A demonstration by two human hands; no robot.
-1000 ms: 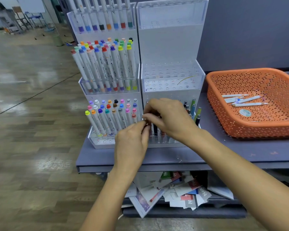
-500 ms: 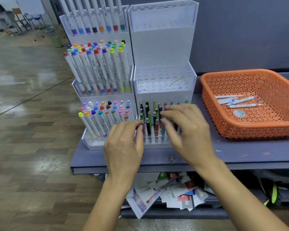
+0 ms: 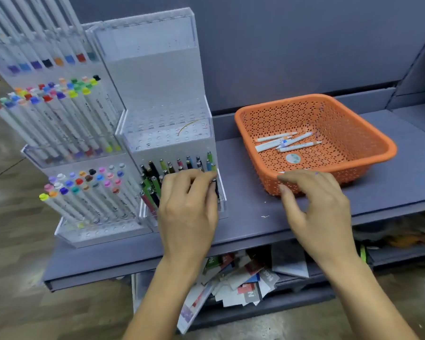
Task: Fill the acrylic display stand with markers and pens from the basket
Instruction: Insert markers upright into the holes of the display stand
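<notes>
I see left hand curled over pens in stand — gripping one, cannot tell; right hand loose, empty, basket rim just ahead — may snag it.

top-row markers: cut by frame edge | front pens: partly behind left hand

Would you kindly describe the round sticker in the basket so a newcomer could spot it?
Find the orange basket on the right of the grey shelf. On its perforated floor, just nearer the person than the few white pens, lies the round sticker. It alone is flat, circular and pale green; its neighbours are long and thin.
</notes>
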